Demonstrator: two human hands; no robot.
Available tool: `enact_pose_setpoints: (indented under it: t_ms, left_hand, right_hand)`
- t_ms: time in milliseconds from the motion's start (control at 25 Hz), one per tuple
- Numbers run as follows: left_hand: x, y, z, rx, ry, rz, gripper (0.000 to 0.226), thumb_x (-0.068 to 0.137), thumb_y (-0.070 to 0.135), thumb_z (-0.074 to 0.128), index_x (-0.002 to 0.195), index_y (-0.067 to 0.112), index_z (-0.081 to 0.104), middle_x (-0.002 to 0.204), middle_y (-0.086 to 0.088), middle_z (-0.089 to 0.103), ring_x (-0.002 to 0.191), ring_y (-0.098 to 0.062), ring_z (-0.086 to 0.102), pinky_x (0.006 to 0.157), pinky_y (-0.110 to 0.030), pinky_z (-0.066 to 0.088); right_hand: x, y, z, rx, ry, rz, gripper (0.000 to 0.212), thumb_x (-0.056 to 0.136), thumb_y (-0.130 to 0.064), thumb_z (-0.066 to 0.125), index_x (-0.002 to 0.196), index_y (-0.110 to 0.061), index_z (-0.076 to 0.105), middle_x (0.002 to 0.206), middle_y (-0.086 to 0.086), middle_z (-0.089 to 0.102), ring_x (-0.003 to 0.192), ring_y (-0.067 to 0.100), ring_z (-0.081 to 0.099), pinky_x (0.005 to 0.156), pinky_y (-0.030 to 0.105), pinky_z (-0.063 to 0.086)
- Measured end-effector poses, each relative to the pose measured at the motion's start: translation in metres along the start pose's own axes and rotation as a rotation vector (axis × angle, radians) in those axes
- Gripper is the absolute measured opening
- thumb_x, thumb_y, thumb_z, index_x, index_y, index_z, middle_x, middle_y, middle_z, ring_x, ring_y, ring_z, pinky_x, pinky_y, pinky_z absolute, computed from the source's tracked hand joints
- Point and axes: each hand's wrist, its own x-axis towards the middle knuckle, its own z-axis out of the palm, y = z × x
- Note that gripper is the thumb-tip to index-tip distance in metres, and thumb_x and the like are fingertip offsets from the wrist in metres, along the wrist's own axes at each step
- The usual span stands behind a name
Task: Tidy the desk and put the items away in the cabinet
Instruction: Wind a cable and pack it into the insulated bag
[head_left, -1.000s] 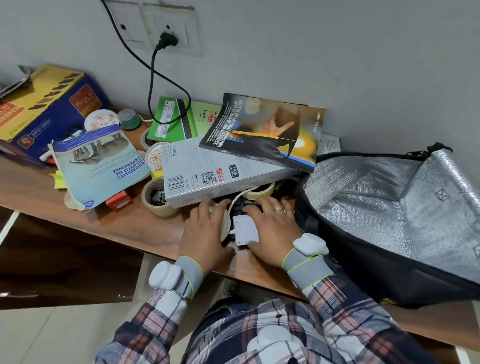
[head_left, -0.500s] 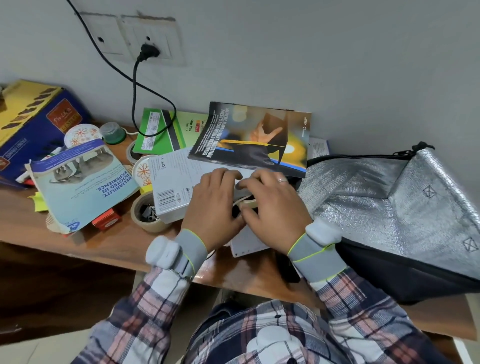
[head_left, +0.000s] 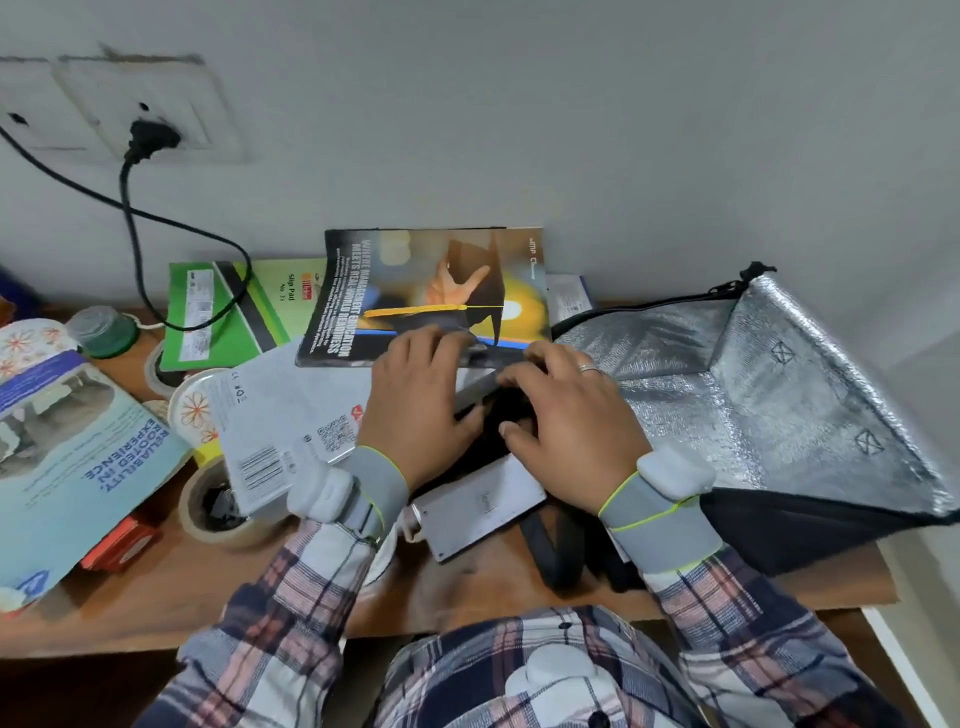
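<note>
Both hands moved up from desk (head_left: 156, 597) edge onto pile: left hand (head_left: 415, 410) now flat on white box (head_left: 291, 415), right hand (head_left: 566, 421) reaching under magazine (head_left: 431, 291) edge. Grip: fingers curled together, clamped on what, hidden — maybe box end. Gathering begun, nothing stored yet. Count: two booklets, two tape rolls (head_left: 213, 506), one foil-lined bag (head_left: 753, 395), one white adapter (head_left: 483, 506) near front edge.

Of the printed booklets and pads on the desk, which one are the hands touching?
The dark magazine with the graduation-cap cover: the left hand lies over its near edge. The green slip pad and pale blue brochure lie untouched.
</note>
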Motion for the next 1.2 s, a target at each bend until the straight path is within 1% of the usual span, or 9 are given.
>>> enact_pose_setpoints:
  t_ms: [160,280,480,640,800,920,1000,1080,1200]
  left_hand:
    - [0.022,0.043,0.019,-0.006,-0.089,0.246,0.058,0.067,0.035,0.072,0.122,0.027,0.057,0.116,-0.003,0.053,0.106,-0.031,0.05,0.079,-0.038,0.04]
    - [0.031,0.06,0.026,0.005,-0.235,0.281,0.046,0.075,0.032,0.063,0.12,0.037,0.055,0.1,0.003,0.066,0.093,-0.027,0.064,0.066,-0.036,0.048]
    - [0.045,0.085,0.031,0.088,-0.277,0.352,0.017,0.086,0.032,0.051,0.101,0.031,0.058,0.083,-0.002,0.067,0.081,-0.03,0.064,0.056,-0.031,0.036]
    - [0.045,0.098,0.026,-0.049,-0.193,0.387,0.012,0.086,0.025,0.052,0.097,0.029,0.057,0.088,0.002,0.061,0.081,-0.027,0.06,0.057,-0.035,0.044]
    - [0.042,0.097,0.022,-0.148,-0.217,0.299,0.014,0.089,0.023,0.053,0.101,0.027,0.058,0.108,0.0,0.051,0.085,-0.031,0.059,0.067,-0.041,0.05]
    - [0.037,0.092,0.026,-0.249,-0.273,0.209,0.012,0.094,0.024,0.049,0.099,0.023,0.059,0.121,0.001,0.047,0.096,-0.029,0.059,0.077,-0.039,0.049]
    - [0.038,0.091,0.027,-0.271,-0.273,0.156,0.022,0.099,0.038,0.045,0.102,0.023,0.061,0.118,0.003,0.051,0.098,-0.025,0.058,0.078,-0.037,0.047]
    - [0.045,0.091,0.027,-0.286,-0.263,0.085,0.033,0.097,0.052,0.045,0.104,0.024,0.06,0.11,0.003,0.057,0.097,-0.023,0.059,0.078,-0.035,0.046]
    - [0.064,0.095,0.029,-0.262,-0.228,0.014,0.035,0.091,0.053,0.055,0.111,0.024,0.053,0.107,0.0,0.065,0.098,-0.028,0.061,0.077,-0.036,0.046]
  right_hand:
    - [-0.02,0.024,-0.024,0.021,-0.034,0.138,0.055,0.085,-0.046,0.06,0.135,-0.031,0.043,0.136,-0.003,0.047,0.12,0.026,0.051,0.095,0.039,0.043]
    - [-0.042,0.041,-0.032,0.039,-0.107,0.222,0.056,0.083,-0.051,0.059,0.134,-0.034,0.043,0.126,-0.008,0.059,0.112,0.02,0.059,0.087,0.036,0.048]
    - [-0.067,0.069,-0.031,-0.064,-0.107,0.294,0.018,0.09,-0.038,0.05,0.104,-0.028,0.055,0.097,-0.004,0.066,0.094,0.026,0.06,0.065,0.032,0.037]
    - [-0.072,0.079,-0.035,-0.034,-0.03,0.312,0.017,0.094,-0.041,0.045,0.095,-0.024,0.048,0.083,-0.002,0.06,0.087,0.029,0.059,0.061,0.035,0.033]
    - [-0.066,0.08,-0.052,0.141,0.047,0.301,0.048,0.096,-0.061,0.024,0.099,-0.026,0.057,0.087,-0.005,0.066,0.088,0.023,0.06,0.072,0.037,0.045]
    - [-0.049,0.09,-0.058,0.112,-0.04,0.311,0.036,0.101,-0.048,0.032,0.107,-0.027,0.061,0.103,-0.003,0.069,0.099,0.026,0.061,0.082,0.039,0.048]
    - [-0.03,0.096,-0.064,0.087,-0.094,0.312,0.025,0.099,-0.041,0.042,0.109,-0.029,0.062,0.11,-0.006,0.068,0.101,0.025,0.061,0.084,0.037,0.05]
    - [-0.008,0.102,-0.066,0.036,-0.133,0.295,0.024,0.098,-0.037,0.044,0.108,-0.027,0.063,0.108,-0.004,0.068,0.098,0.025,0.062,0.081,0.036,0.051]
    - [0.024,0.111,-0.057,-0.106,-0.255,0.299,0.027,0.098,-0.033,0.044,0.097,-0.019,0.067,0.096,0.002,0.068,0.088,0.028,0.063,0.069,0.03,0.047]
